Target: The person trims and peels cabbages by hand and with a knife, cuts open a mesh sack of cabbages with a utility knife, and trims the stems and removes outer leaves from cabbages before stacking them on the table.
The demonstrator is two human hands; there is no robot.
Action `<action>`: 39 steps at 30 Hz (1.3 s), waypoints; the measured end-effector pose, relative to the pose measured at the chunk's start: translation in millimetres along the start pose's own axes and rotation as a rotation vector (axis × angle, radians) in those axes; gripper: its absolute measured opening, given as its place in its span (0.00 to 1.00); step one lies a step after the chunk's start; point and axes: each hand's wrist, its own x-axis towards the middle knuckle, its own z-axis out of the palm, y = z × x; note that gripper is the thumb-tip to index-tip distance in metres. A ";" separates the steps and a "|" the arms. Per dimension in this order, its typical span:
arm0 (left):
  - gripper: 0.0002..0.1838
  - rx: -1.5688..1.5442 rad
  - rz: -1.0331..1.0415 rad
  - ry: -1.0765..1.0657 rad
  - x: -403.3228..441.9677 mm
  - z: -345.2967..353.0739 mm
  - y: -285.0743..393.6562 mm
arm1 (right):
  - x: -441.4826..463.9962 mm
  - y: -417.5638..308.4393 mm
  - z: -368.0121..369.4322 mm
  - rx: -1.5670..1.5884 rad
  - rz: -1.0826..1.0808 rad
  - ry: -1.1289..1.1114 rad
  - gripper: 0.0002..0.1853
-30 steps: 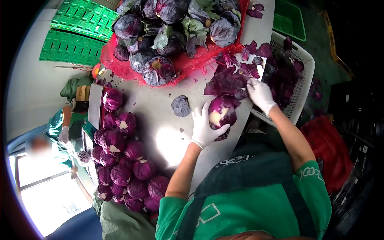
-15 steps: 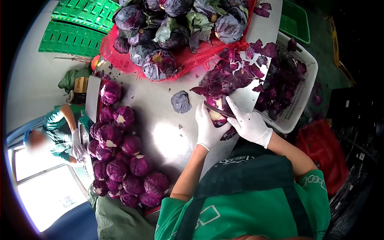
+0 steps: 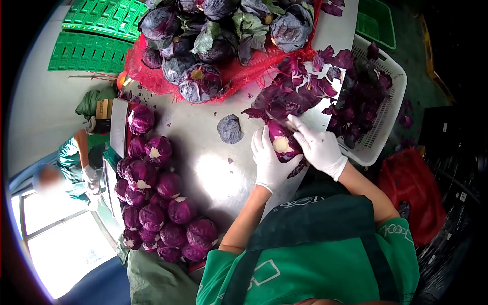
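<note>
My left hand [image 3: 270, 161], in a white glove, is wrapped round the near left side of a purple cabbage [image 3: 280, 144], whose pale cut base faces up. Over the cabbage's right side is my gloved right hand [image 3: 319, 150], its fingers closed on a knife; the blade is blurred and hard to make out. Loose purple leaves [image 3: 284, 99] lie just beyond the cabbage on the metal table [image 3: 198, 132]. A single greyish leaf [image 3: 230, 129] rests to the left of my hands.
Untrimmed cabbages [image 3: 201, 81] lie on red netting [image 3: 147, 76] at the far side. Many purple cabbages [image 3: 152, 217] are piled at the left. A white basket [image 3: 395, 114] of leaves stands right. A co-worker [image 3: 76, 162] is at far left.
Over the last second my right hand came from the loose leaves to the cabbage, and a knife showed in it. Since half a second ago, the pale cut face looks rounder and the blade has moved away.
</note>
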 end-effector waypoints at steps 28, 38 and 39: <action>0.31 -0.252 -0.131 0.065 7.9 -16.7 -9.2 | 37.2 41.3 20.7 0.499 0.174 -0.487 0.24; 0.25 -0.089 0.044 0.122 3.7 -3.5 -6.4 | 43.0 60.4 24.8 0.060 -0.035 -0.014 0.06; 0.25 -0.084 0.050 0.120 -0.5 -2.0 -10.8 | 46.9 81.2 31.7 0.040 0.002 -0.014 0.07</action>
